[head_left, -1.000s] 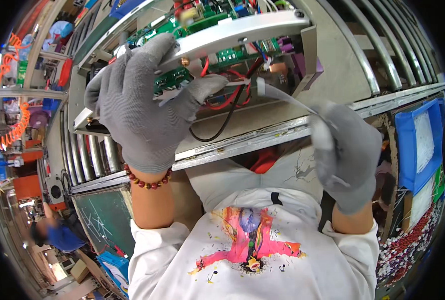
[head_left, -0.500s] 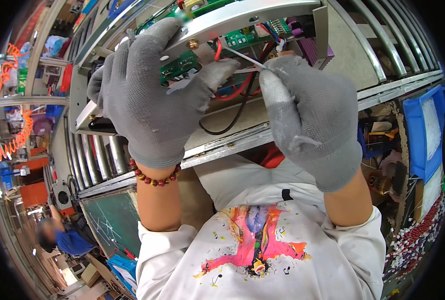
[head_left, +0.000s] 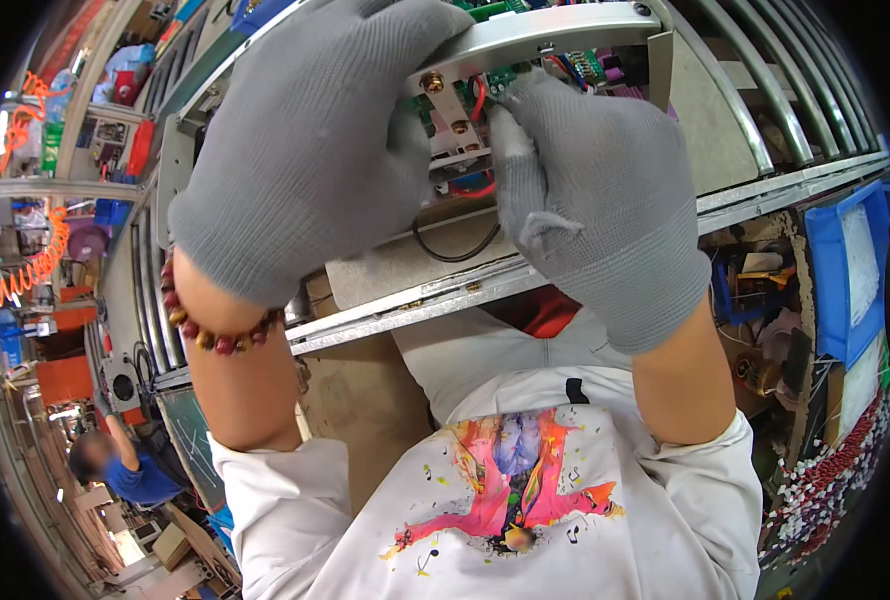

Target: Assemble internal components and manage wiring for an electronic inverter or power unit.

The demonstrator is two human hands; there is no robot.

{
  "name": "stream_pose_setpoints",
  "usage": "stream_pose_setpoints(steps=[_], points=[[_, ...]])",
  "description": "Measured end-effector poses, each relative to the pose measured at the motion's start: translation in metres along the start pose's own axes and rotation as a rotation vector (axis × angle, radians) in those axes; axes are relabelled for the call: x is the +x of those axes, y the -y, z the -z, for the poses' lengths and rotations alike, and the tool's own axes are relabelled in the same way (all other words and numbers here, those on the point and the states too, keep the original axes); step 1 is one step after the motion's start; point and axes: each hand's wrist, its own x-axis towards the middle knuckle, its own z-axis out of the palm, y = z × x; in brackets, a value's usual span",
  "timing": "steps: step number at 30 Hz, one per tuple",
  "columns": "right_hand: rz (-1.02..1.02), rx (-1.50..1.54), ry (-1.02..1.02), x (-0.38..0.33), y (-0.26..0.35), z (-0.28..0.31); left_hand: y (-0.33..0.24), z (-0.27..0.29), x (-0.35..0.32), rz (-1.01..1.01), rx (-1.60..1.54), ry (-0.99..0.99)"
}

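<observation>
A metal-framed electronic chassis (head_left: pixel 555 28) with green circuit boards and wires lies on the bench in front of me. My left hand (head_left: pixel 305 140), in a grey knit glove, reaches over its near metal bar. The fingers stretch across the bar, and the thumb hangs below it, apart and blurred. My right hand (head_left: pixel 595 190), gloved alike, is closed in a pinch inside the bar, beside a red wire (head_left: pixel 479 98). What the pinch holds is hidden by the fingers. A dark cable loop (head_left: pixel 455 258) hangs below the chassis.
Metal rollers (head_left: pixel 765 90) run at the right, beyond the bench's metal edge rail (head_left: pixel 415 307). A blue bin (head_left: pixel 855 270) stands at the right. Orange coiled hoses (head_left: pixel 25 280) hang at the left. Another person (head_left: pixel 135 470) is at the far lower left.
My left hand has moved up over the bar, away from the right fingertips. My right hand has shifted left and up into the chassis. The white strip it pinched no longer shows.
</observation>
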Motion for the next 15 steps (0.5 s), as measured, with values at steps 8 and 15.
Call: stream_pose_setpoints(steps=[8, 15], points=[[-0.085, 0.01, 0.062, -0.007, 0.008, 0.023, -0.015, 0.018, 0.01, 0.104, 0.256, 0.115], [0.026, 0.237, -0.046, -0.007, 0.021, 0.014, -0.003, 0.043, 0.032, 0.37, -0.412, 0.577]])
